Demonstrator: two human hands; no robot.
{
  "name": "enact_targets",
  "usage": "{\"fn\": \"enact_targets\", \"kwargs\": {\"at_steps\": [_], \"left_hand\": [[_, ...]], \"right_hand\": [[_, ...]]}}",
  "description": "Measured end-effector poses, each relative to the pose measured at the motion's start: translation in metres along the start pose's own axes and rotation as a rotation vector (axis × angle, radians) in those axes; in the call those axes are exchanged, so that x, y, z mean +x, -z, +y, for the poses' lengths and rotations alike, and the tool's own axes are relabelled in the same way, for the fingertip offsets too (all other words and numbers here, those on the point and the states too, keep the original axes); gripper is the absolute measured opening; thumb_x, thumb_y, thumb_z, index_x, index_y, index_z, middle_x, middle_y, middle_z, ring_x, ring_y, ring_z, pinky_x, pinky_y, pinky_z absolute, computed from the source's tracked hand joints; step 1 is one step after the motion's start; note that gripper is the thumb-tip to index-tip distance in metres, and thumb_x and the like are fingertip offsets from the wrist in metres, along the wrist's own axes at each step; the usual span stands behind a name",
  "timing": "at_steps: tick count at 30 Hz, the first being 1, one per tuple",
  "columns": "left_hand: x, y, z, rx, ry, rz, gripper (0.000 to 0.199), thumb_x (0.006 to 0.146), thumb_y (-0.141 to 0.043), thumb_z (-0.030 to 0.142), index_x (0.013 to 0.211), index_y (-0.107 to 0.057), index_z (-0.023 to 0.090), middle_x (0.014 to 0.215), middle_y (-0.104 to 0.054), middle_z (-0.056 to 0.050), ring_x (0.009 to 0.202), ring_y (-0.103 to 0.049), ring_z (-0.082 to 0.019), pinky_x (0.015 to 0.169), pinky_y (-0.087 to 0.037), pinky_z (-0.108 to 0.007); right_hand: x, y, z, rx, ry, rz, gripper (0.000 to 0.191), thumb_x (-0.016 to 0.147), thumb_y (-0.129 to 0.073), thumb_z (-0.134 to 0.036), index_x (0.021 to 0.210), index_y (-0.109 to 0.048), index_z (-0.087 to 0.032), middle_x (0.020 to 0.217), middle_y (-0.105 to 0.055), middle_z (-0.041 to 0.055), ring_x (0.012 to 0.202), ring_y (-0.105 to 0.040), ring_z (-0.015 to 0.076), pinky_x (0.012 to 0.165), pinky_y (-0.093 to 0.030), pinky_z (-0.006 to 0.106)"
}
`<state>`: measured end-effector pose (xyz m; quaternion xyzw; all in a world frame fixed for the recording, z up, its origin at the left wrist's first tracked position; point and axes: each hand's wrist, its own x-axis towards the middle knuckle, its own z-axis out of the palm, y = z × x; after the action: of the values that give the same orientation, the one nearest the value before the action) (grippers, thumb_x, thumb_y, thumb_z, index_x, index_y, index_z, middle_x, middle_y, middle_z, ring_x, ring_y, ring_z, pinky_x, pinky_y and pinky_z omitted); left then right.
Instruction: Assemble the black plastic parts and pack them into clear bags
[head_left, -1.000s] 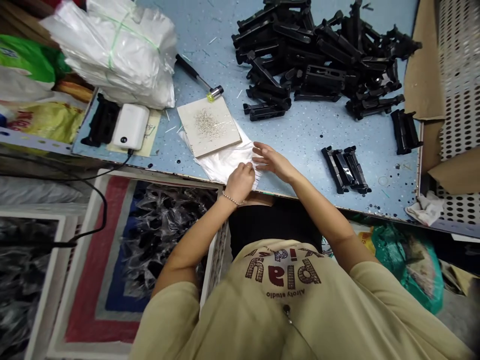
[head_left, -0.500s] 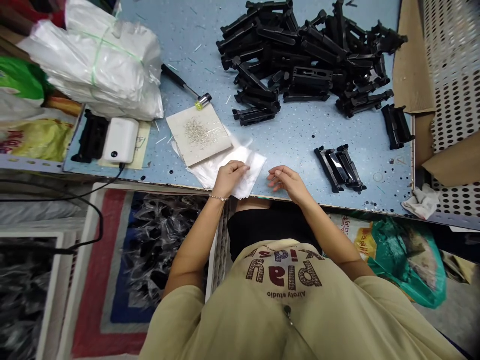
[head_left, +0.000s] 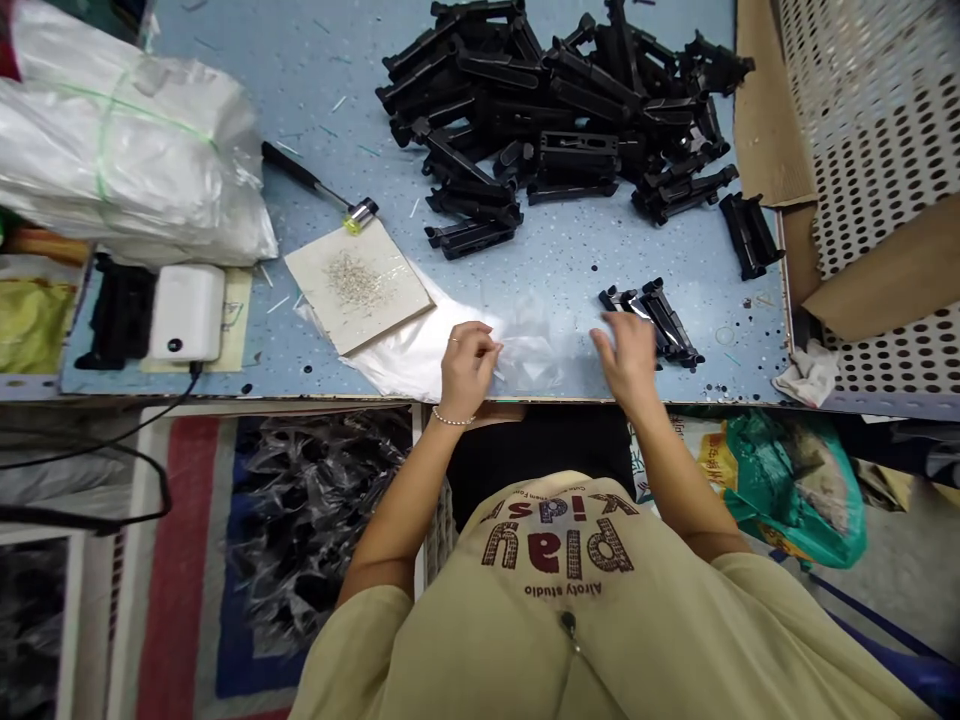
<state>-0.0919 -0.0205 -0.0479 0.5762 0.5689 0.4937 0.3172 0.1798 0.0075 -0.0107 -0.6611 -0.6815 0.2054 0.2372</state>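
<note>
Between the thumb and fingers of my left hand [head_left: 469,368] is the edge of a clear plastic bag [head_left: 534,345], which spreads to the right over the blue tabletop. My right hand [head_left: 628,360] is at the near black plastic parts [head_left: 669,320], thumb apart from the fingers; its fingertips overlap their left end, and I cannot tell whether they touch. Left of my left hand lies a stack of white plastic bags [head_left: 412,350], partly under a square board [head_left: 360,285] with small bits scattered on it.
A big heap of black plastic parts [head_left: 577,150] covers the back. A small hammer [head_left: 322,190] lies behind the board. At left are a tied bundle of bags [head_left: 150,150] and a white device [head_left: 187,315] with a cable. A perforated white wall [head_left: 877,130] borders the right.
My left hand has drawn a single clear bag off the stack to the right. My right hand has moved right to the near black parts. The view has shifted.
</note>
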Motion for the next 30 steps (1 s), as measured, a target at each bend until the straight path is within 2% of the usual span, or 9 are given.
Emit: {"fn": "enact_targets", "kwargs": {"at_steps": [3, 8, 12, 15, 17, 19, 25, 28, 30], "left_hand": [[-0.001, -0.018, -0.003, 0.213, -0.226, -0.168, 0.02, 0.099, -0.052, 0.022, 0.098, -0.072, 0.02, 0.121, -0.069, -0.013, 0.108, -0.068, -0.025, 0.094, -0.058, -0.043], [0.006, -0.047, -0.007, 0.267, -0.289, -0.293, 0.029, 0.095, -0.047, 0.012, 0.088, -0.074, 0.02, 0.113, -0.072, -0.01, 0.106, -0.068, -0.024, 0.092, -0.06, -0.041], [0.009, -0.054, -0.003, 0.252, -0.352, -0.319, 0.032, 0.095, -0.046, 0.008, 0.102, -0.076, 0.019, 0.11, -0.072, -0.009, 0.105, -0.069, -0.022, 0.093, -0.061, -0.038], [0.006, -0.058, 0.005, 0.226, -0.384, -0.312, 0.033, 0.098, -0.05, 0.011, 0.121, -0.072, 0.016, 0.119, -0.07, -0.012, 0.108, -0.071, -0.021, 0.096, -0.062, -0.037], [0.004, -0.062, 0.011, 0.183, -0.396, -0.304, 0.035, 0.099, -0.052, 0.014, 0.13, -0.068, 0.015, 0.128, -0.068, -0.014, 0.11, -0.071, -0.021, 0.096, -0.062, -0.036], [0.003, -0.067, 0.015, 0.157, -0.428, -0.289, 0.042, 0.101, -0.049, 0.012, 0.141, -0.061, 0.017, 0.137, -0.064, -0.015, 0.117, -0.07, -0.021, 0.099, -0.063, -0.036], [-0.012, -0.077, 0.027, 0.184, -0.666, -0.286, 0.063, 0.104, -0.038, 0.008, 0.164, -0.03, 0.027, 0.155, -0.054, -0.015, 0.14, -0.059, -0.028, 0.112, -0.059, -0.046], [-0.032, -0.08, 0.039, 0.132, -0.692, -0.393, 0.072, 0.105, -0.037, 0.009, 0.168, -0.015, 0.036, 0.153, -0.056, -0.011, 0.138, -0.062, -0.026, 0.112, -0.06, -0.045], [-0.043, -0.081, 0.044, 0.106, -0.691, -0.431, 0.074, 0.104, -0.038, 0.008, 0.168, -0.013, 0.036, 0.147, -0.059, -0.012, 0.136, -0.063, -0.025, 0.11, -0.062, -0.043]], "right_hand": [[-0.012, 0.025, 0.02, -0.381, -0.075, 0.066, 0.052, 0.097, -0.053, -0.038, 0.142, -0.055, -0.012, 0.154, -0.048, 0.0283, 0.135, -0.043, 0.0469, 0.107, -0.035, 0.068], [-0.02, 0.034, 0.036, -0.387, -0.042, -0.093, 0.051, 0.094, -0.057, -0.033, 0.142, -0.058, -0.016, 0.136, -0.064, 0.0245, 0.121, -0.056, 0.0425, 0.105, -0.039, 0.064], [-0.034, 0.054, 0.039, 0.225, -0.223, -0.15, 0.055, 0.087, -0.067, -0.055, 0.131, -0.064, -0.022, 0.111, -0.072, 0.0133, 0.104, -0.067, 0.0336, 0.094, -0.053, 0.052], [-0.058, 0.071, 0.028, 0.807, -0.398, -0.382, 0.062, 0.073, -0.08, -0.065, 0.12, -0.068, -0.026, 0.097, -0.073, 0.0061, 0.083, -0.07, 0.0245, 0.075, -0.059, 0.038], [-0.076, 0.073, 0.015, 0.999, -0.483, -0.57, 0.059, 0.068, -0.088, -0.061, 0.111, -0.071, -0.024, 0.094, -0.075, 0.0057, 0.077, -0.071, 0.0214, 0.069, -0.06, 0.033], [-0.087, 0.067, 0.005, 1.089, -0.567, -0.644, 0.051, 0.07, -0.089, -0.057, 0.103, -0.071, -0.023, 0.088, -0.076, 0.0061, 0.073, -0.071, 0.0202, 0.066, -0.06, 0.031], [-0.081, 0.029, 0.006, 1.229, -0.666, -0.486, 0.057, 0.077, -0.075, -0.07, 0.111, -0.064, -0.025, 0.085, -0.076, 0.007, 0.072, -0.071, 0.0232, 0.064, -0.06, 0.036], [-0.065, 0.01, 0.008, 1.126, -0.575, -0.252, 0.06, 0.081, -0.071, -0.065, 0.128, -0.059, -0.029, 0.094, -0.073, 0.0029, 0.079, -0.069, 0.0206, 0.07, -0.059, 0.034], [-0.055, -0.001, 0.005, 1.038, -0.493, -0.101, 0.055, 0.083, -0.069, -0.061, 0.127, -0.061, -0.029, 0.094, -0.071, 0.0005, 0.082, -0.067, 0.0184, 0.075, -0.057, 0.032]]}}
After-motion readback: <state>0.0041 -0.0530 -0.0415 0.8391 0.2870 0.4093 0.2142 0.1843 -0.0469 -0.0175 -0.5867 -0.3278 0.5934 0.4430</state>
